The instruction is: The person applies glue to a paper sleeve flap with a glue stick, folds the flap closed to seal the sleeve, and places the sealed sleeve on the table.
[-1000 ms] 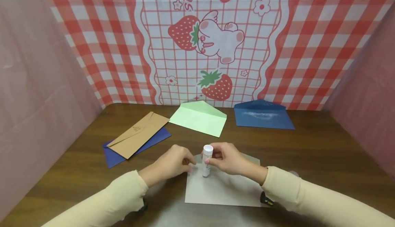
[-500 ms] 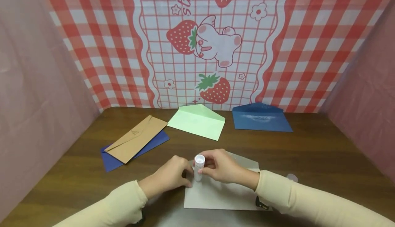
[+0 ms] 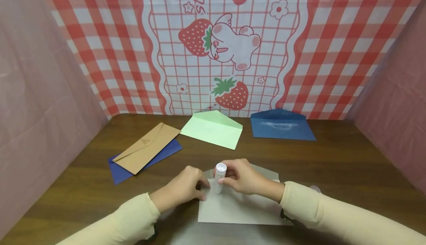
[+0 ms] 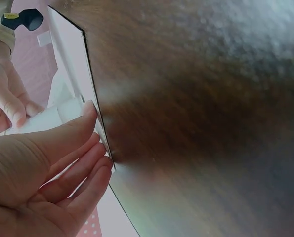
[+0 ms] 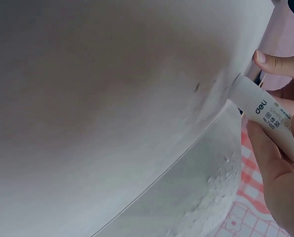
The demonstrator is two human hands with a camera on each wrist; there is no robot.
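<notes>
My right hand [image 3: 244, 176] grips a white glue stick [image 3: 218, 185] upright, its lower end on a pale grey envelope [image 3: 239, 210] whose flap lies unfolded at the back. In the right wrist view the stick [image 5: 268, 111] meets the paper near the flap's fold, and whitish lumps show on the flap [image 5: 201, 192]. My left hand [image 3: 183, 187] rests at the envelope's left edge, thumb and fingers bent lightly about it; in the left wrist view the thumb of that hand [image 4: 53, 168] lies along the edge, close to the glue stick [image 4: 50, 116].
A brown envelope [image 3: 148, 148] lies over a dark blue one [image 3: 119, 173] at the left. Farther back are a light green envelope [image 3: 214, 130] and a blue envelope [image 3: 283, 128] with a whitish smear. A small translucent cap [image 3: 315, 189] sits beyond my right forearm.
Against one second ago, my left hand has come onto the envelope's left edge. The glue stick moved left in my right hand, then slightly back to the right.
</notes>
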